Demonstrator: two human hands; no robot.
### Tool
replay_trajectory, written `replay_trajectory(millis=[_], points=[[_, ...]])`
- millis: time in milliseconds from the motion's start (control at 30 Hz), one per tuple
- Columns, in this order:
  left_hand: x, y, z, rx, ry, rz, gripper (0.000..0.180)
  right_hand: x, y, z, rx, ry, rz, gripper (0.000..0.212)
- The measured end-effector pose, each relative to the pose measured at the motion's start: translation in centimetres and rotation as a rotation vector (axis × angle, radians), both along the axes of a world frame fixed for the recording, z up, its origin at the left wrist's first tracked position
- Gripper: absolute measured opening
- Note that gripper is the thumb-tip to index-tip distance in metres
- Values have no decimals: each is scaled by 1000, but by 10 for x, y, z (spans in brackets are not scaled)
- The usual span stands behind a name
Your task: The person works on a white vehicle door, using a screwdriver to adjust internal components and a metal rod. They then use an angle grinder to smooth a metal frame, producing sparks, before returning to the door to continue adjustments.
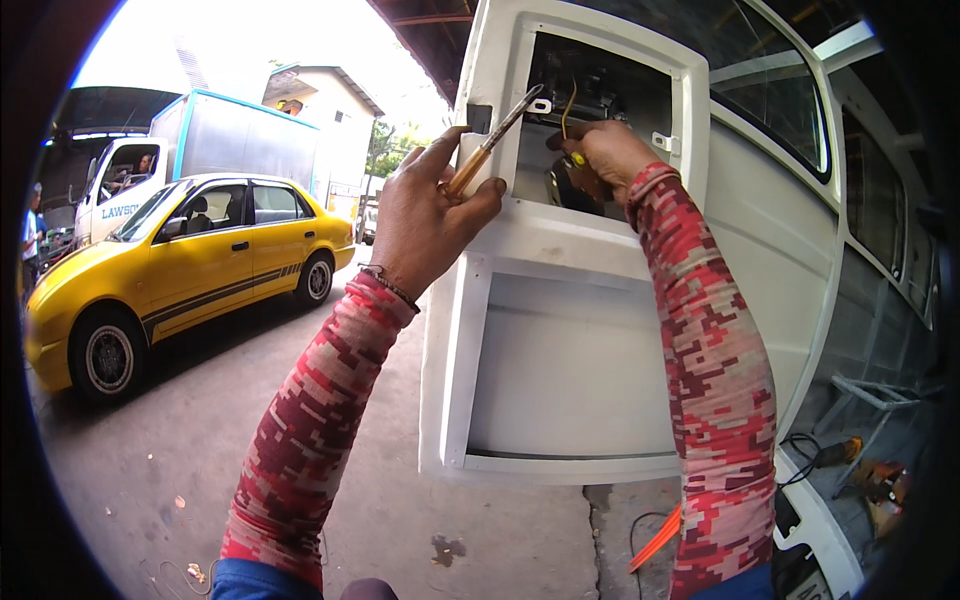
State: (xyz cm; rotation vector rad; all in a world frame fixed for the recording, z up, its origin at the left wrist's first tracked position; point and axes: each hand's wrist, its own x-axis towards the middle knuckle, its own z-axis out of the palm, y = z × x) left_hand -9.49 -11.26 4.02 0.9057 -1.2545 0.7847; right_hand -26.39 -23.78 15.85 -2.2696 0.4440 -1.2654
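Note:
My left hand (pixel 432 212) is closed round the amber handle of a screwdriver (pixel 490 145). Its metal shaft points up and to the right, across the edge of a white vehicle door (pixel 560 240). The fingers rest beside the door's left edge. My right hand (pixel 612 155) reaches to the upper opening (pixel 655 95) of the door, with its fingers bent together. A thin yellowish wire (pixel 570 105) rises by the fingertips, and a small yellow piece shows under them. What those fingers grip is mostly hidden. A dark rounded part (pixel 572 192) sits just below, inside the opening.
The door's lower recess (pixel 570 365) lies between my forearms. On the left stands a yellow car (pixel 200 250), with a box truck (pixel 240 135) behind it and people farther off. The white vehicle body (pixel 780 190) is to the right. An orange object (pixel 657 540) lies on the concrete floor.

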Motion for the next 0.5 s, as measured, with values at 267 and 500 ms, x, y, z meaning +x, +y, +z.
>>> replay_trajectory(millis=[267,500], points=[[5,-6,-1,34,36,-13,73,-11,3,-5,47,70,-48,20],[2,4,-1,142,37,16,75,2,-20,-1,-416,215,-271,28]])
